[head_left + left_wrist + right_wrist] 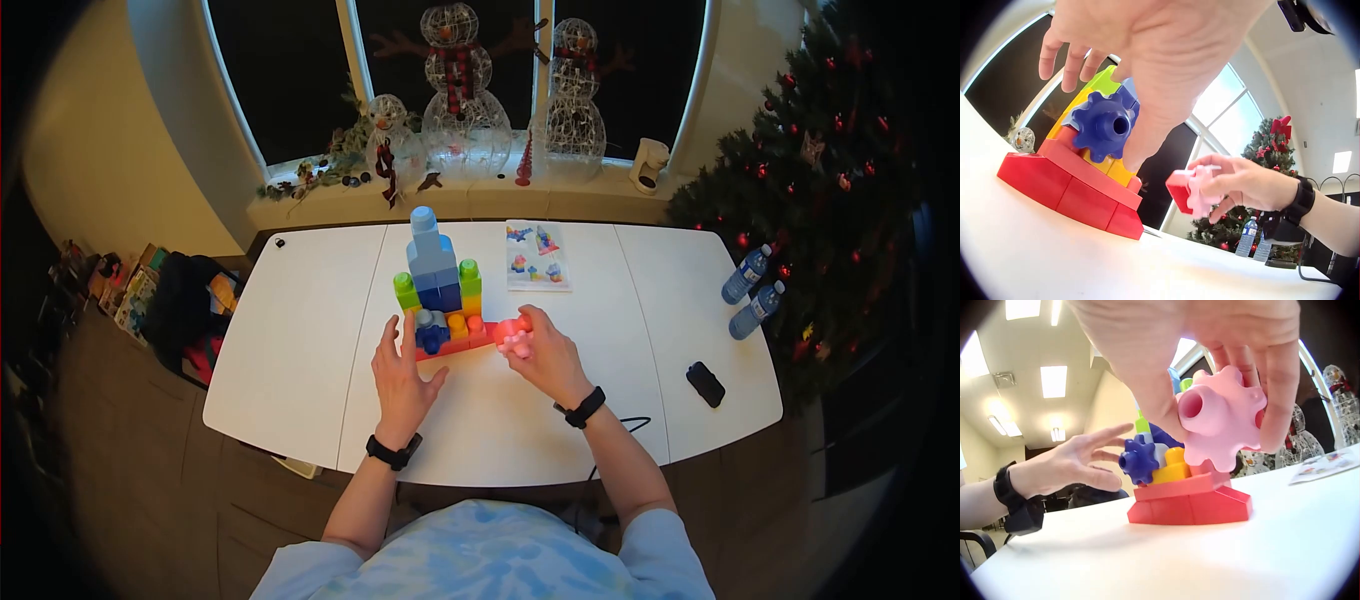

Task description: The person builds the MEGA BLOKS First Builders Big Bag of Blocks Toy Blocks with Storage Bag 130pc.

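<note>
A toy block structure stands on the table, with a red base (1079,194), yellow and green blocks, and a light blue tower (432,255). On its near side is a dark blue gear (1102,125) with a hollow hub. My left hand (402,382) hovers beside this gear, fingers spread and thumb apart, holding nothing. At the right end of the base, my right hand (553,362) pinches a pink gear (1225,419) between thumb and fingers. A red block (1180,189) is joined behind the pink gear. In the left wrist view, a gap shows between that block and the base.
A picture sheet of block models (538,256) lies behind the structure on the white table (290,350). Two water bottles (746,275) and a black phone (705,384) are at the right. A cable (632,420) crosses the front edge. Wire snowmen (465,130) stand on the windowsill.
</note>
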The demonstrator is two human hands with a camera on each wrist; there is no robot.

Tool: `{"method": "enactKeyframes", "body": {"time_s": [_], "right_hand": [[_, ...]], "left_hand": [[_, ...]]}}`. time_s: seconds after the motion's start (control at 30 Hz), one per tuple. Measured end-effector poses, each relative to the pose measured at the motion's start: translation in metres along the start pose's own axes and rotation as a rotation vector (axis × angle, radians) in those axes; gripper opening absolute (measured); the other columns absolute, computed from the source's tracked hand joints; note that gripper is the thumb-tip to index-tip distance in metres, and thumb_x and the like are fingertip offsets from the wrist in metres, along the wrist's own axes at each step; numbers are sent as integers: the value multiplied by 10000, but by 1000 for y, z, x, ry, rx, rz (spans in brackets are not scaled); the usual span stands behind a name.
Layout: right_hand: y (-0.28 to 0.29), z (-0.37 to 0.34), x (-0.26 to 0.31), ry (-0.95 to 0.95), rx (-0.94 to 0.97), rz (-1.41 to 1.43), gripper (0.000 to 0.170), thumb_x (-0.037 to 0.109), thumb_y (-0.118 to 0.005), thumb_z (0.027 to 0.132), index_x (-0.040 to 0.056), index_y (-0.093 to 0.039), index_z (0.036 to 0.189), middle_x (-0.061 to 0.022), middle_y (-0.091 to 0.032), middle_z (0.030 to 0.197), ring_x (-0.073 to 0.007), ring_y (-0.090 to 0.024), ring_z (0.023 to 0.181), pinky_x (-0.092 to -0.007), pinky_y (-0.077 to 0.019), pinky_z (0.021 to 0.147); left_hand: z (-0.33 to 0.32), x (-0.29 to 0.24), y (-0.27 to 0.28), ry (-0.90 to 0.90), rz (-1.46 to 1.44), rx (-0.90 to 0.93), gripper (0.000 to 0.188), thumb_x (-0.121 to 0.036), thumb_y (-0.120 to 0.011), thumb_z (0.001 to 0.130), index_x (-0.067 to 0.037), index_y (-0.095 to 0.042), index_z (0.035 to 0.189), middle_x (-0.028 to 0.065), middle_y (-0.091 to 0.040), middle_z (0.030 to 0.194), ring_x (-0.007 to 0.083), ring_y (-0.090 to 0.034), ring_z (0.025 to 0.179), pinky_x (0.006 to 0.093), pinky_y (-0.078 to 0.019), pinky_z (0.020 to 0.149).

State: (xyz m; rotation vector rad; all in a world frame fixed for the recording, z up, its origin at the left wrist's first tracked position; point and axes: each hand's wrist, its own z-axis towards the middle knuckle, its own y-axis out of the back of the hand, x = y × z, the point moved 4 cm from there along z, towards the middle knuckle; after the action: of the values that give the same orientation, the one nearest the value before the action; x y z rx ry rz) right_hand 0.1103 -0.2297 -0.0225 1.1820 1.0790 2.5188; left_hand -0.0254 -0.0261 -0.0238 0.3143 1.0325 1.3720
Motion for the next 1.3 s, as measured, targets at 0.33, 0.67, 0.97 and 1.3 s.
{"method": "enactKeyframes", "body": {"time_s": [0.33, 0.67, 0.97, 1.3], "right_hand": [[-46, 31, 39, 129, -96, -34, 596, 182, -789, 825, 70, -469, 1315, -133, -648, 1175, -353, -690, 963, -452, -597, 724], [-53, 26, 48, 186, -121, -151, 666, 118, -812, 779, 55, -508, 1368, -142, -534, 1337, -327, -641, 1049, -426, -611, 744], [-45, 28, 51, 193, -71, -101, 672, 112, -832, 756, 111, -582, 1380, -147, -529, 1274, -341, -633, 1065, -429, -601, 786], [-40, 42, 42, 144, 105, -203, 607, 142, -809, 756, 176, -644, 1340, -116, -552, 1052, -307, -586, 1057, -412, -567, 784]], "left_hand": [[0, 3, 1, -17, 68, 46, 1064, -156, -935, 640, -249, -425, 1568, 188, -457, 1459, 370, -494, 1305, 490, -406, 1071], [-2, 7, 0, -2, 38, 55, 1048, -127, -919, 652, -272, -429, 1566, 148, -504, 1413, 350, -522, 1267, 480, -415, 1057], [-3, 8, 1, 16, 6, 78, 1048, -110, -913, 654, -279, -431, 1569, 124, -528, 1362, 326, -550, 1212, 462, -427, 1038], [-2, 9, 3, 10, 22, 89, 1067, -113, -920, 643, -293, -427, 1572, 117, -559, 1296, 314, -578, 1167, 454, -433, 1026]]}}
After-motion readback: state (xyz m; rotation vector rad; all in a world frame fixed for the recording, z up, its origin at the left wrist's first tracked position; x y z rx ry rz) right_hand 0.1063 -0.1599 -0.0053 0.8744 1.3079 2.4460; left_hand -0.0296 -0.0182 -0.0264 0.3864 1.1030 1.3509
